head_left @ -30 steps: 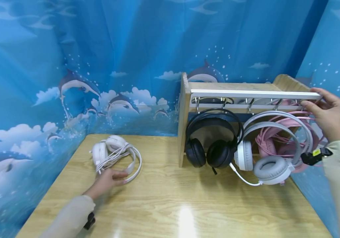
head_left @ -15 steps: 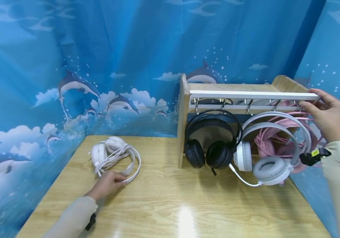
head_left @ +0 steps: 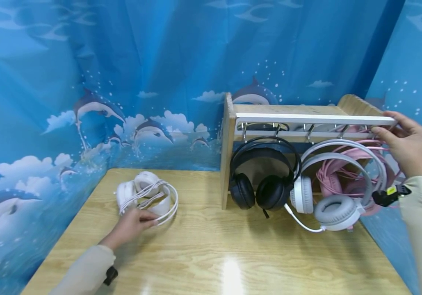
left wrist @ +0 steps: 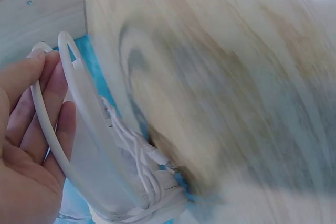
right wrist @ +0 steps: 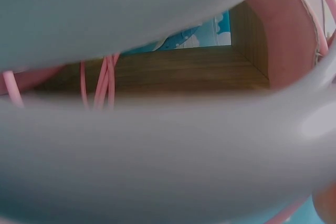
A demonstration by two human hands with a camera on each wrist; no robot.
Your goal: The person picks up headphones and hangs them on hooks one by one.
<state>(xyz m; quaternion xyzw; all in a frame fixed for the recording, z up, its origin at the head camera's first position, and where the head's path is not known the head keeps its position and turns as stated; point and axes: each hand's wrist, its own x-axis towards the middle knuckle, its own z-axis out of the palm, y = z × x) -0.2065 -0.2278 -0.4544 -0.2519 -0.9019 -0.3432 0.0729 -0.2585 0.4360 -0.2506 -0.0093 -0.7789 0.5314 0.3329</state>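
White headphones (head_left: 146,183) with a bundled white cord lie at the table's left. My left hand (head_left: 132,224) pinches their headband (left wrist: 80,90) between thumb and fingers, as the left wrist view shows, with the earcups away from the palm. At the other side, my right hand (head_left: 411,143) grips the right end of a wooden rack (head_left: 288,109), thumb on the front bar. Beside that hand hang white headphones with grey cushions (head_left: 338,208), and pink headphones (head_left: 330,184) are behind them. Blurred pale bands fill most of the right wrist view and hide most of the hand.
Black headphones (head_left: 264,153) hang at the rack's left end, their earcups above the table (head_left: 196,254). Metal hooks (head_left: 310,133) line the front bar. A blue dolphin-print curtain (head_left: 174,53) closes off the back and sides.
My left fingers have closed on the white headphones' headband. The headphones have shifted slightly, and their band and cord look tilted differently. My right hand has stayed on the rack.
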